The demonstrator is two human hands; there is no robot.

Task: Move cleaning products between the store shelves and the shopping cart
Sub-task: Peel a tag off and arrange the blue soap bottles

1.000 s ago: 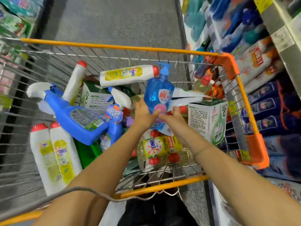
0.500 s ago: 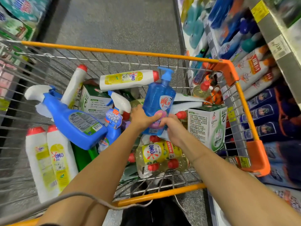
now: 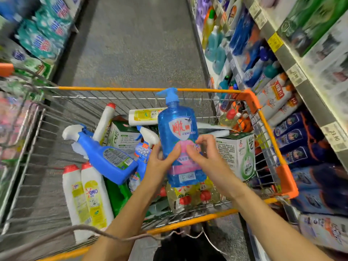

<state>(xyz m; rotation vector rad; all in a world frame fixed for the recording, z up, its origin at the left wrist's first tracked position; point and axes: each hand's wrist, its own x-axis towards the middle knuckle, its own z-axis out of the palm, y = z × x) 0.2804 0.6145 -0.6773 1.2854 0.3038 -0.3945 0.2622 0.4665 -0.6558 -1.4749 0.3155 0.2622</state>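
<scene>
Two-handed grip, left hand (image 3: 160,163) and right hand (image 3: 208,160) clasping blue pump bottle (image 3: 177,125) over cart (image 3: 131,89), cart holding spray bottles (image 3: 111,159), boxes (image 3: 237,153).

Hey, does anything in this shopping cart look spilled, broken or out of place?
Nothing looks spilled or broken. The cart is just a jumble: the big spray bottle lies tilted over other bottles. The left hand and right hand hold the pump bottle upright.
</scene>
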